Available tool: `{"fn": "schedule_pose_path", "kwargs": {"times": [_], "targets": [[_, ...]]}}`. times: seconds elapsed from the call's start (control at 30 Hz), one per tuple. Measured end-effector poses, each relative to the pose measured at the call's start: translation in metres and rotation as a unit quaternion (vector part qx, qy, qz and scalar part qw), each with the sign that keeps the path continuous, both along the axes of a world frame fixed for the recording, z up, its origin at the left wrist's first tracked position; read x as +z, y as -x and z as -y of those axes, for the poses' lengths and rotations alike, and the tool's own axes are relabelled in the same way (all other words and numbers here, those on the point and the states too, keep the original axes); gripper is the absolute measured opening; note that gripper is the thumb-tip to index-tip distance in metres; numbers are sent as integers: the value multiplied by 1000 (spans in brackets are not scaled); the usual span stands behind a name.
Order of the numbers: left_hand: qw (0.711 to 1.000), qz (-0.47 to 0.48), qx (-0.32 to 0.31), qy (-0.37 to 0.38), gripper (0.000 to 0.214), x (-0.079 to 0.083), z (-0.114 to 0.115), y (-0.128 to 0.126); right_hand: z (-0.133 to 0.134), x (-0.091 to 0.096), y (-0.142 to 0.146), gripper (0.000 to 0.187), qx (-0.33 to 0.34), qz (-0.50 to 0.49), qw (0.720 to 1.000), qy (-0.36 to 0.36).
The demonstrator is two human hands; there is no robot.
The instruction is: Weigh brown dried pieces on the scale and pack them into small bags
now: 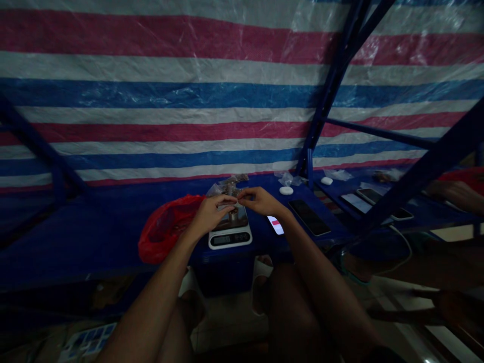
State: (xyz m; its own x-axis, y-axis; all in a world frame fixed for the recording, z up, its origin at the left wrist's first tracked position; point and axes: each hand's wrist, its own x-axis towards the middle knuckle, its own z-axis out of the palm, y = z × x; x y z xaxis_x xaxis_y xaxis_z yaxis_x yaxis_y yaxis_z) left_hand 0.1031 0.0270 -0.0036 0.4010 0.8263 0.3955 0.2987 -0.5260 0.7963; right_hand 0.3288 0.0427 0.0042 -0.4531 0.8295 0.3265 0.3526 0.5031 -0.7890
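Note:
My left hand (214,214) and my right hand (260,200) meet above a small white digital scale (230,240) with a dark, shiny plate. Fingers of both hands are pinched at what looks like the top of a small clear plastic bag (233,217) with brownish contents. Its lower part hangs over or rests on the scale plate; which one I cannot tell. Just behind the hands lie more clear bags (227,185) with small brown pieces. A red plastic bag (153,237), opened wide, sits left of the scale, beside my left forearm.
On the blue table (109,217) to the right lie a lit phone (276,225), a dark phone (309,217) and a white oval case (286,190). Blue metal posts (321,101) stand before a striped tarp (170,96). Another person's hand (459,194) is at far right.

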Motion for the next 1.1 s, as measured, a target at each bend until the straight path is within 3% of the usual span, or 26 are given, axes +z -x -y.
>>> {"fn": "schedule_pose_path", "kwargs": {"times": [0.13,0.3,0.5,0.77,1.1], "targets": [[1000,7,2,0,27,4,1,3,1,1,2,26,-2,-3,1000,1],[996,-56,60,-41,28,7,-2,21,11,13,-5,22,-13,42,999,12],[974,-193,85,-76,33,-6,-13,46,39,34,-3,17,21,199,979,50],[959,-249,84,-109,21,-15,-20,39,48,30,10,10,47,266,962,34],[980,-183,-61,-52,21,-7,-2,33,61,17,26,15,126,319,939,25]]}}
